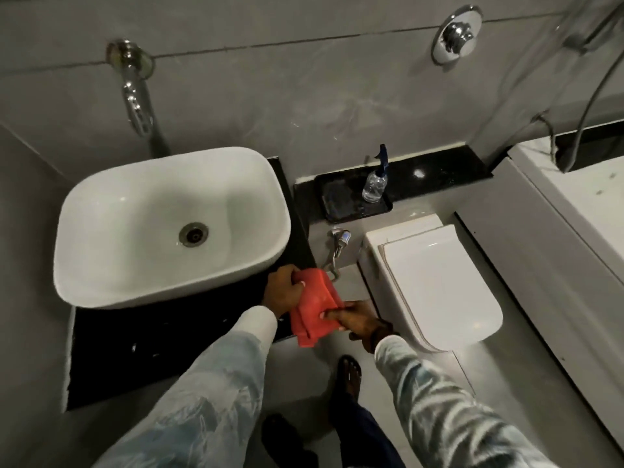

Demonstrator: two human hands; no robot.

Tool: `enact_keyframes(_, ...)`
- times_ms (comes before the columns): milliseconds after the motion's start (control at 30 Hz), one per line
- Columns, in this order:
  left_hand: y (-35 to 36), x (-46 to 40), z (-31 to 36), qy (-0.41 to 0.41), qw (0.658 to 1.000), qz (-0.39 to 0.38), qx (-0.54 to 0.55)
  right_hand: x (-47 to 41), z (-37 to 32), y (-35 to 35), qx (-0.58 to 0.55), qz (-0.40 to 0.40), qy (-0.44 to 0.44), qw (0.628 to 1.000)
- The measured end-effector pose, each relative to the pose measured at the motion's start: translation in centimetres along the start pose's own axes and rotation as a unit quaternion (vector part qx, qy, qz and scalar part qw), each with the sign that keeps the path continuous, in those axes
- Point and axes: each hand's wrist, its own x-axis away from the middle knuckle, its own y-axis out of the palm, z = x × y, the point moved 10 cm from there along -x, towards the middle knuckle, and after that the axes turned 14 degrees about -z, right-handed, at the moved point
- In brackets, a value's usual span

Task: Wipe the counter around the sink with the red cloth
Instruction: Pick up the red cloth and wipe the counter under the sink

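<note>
Gripping red cloth (314,307) at counter (135,352) corner, left hand (282,292) and right hand (358,320) closed on it, sink (169,224) adjacent

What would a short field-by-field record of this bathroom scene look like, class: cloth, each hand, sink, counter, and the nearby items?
cloth: red cloth, folded, held off the counter's front right corner
left hand: left hand grips the cloth's upper edge
right hand: right hand pinches its lower right edge
sink: white basin, empty
counter: black counter, bare in front of the basin
nearby: spray bottle on black tray; toilet, lid shut
</note>
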Motion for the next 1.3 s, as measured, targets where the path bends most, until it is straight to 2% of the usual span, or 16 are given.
enact_keyframes(133, 0.1, 0.6, -2.6, 0.007, 0.999, 0.022, -0.032, -1.9, 1.3, -0.8, 0.041, 0.079, -0.014, 0.996)
enact_keyframes(200, 0.3, 1.2, -2.9, 0.012, 0.991, 0.063, -0.121, -1.7, 0.5, -3.1, 0.072, 0.139, -0.025, 0.987)
enact_keyframes(267, 1.2, 2.3, -2.2, 0.007, 0.959, 0.118, -0.257, -0.9, -1.9, -5.4, 0.123, 0.19, -0.045, 0.973)
enact_keyframes(333, 3.8, 3.2, -1.6, 0.016, 0.94, 0.121, -0.32, 0.8, -6.3, -7.0, 0.191, 0.238, -0.087, 0.948)
enact_keyframes(400, 6.8, 3.4, -1.3, 0.04, 0.933, 0.122, -0.337, 2.5, -12.3, -6.9, 0.268, 0.267, -0.178, 0.908)
enact_keyframes(467, 8.7, 3.2, -1.4, 0.042, 0.93, 0.145, -0.336, 3.1, -18.6, -5.0, 0.36, 0.272, -0.285, 0.846)
enact_keyframes(533, 9.8, 2.7, -1.3, 0.037, 0.933, 0.153, -0.325, 2.9, -23.7, -2.1, 0.453, 0.265, -0.351, 0.775)
enact_keyframes(633, 11.1, 1.6, -1.4, 0.031, 0.941, 0.148, -0.301, 0.9, -28.3, 2.5, 0.568, 0.228, -0.372, 0.698)
enact_keyframes(767, 11.8, 1.0, -1.9, 0.019, 0.943, 0.154, -0.295, -2.3, -28.4, 7.7, 0.627, 0.178, -0.41, 0.638)
enact_keyframes(933, 11.4, 1.4, -1.8, 0.034, 0.948, 0.156, -0.277, -4.2, -27.5, 8.2, 0.626, 0.164, -0.4, 0.649)
enact_keyframes(1100, 9.8, 2.7, -3.7, 0.043, 0.947, 0.15, -0.282, -4.2, -27.4, 8.3, 0.648, 0.159, -0.375, 0.644)
enact_keyframes(1233, 4.0, 5.9, -9.8, -0.016, 0.939, 0.179, -0.295, -3.8, -27.0, 10.2, 0.65, 0.158, -0.352, 0.655)
enact_keyframes(1300, -0.4, 7.8, -14.2, -0.063, 0.931, 0.199, -0.299, -3.0, -26.6, 13.5, 0.638, 0.139, -0.364, 0.664)
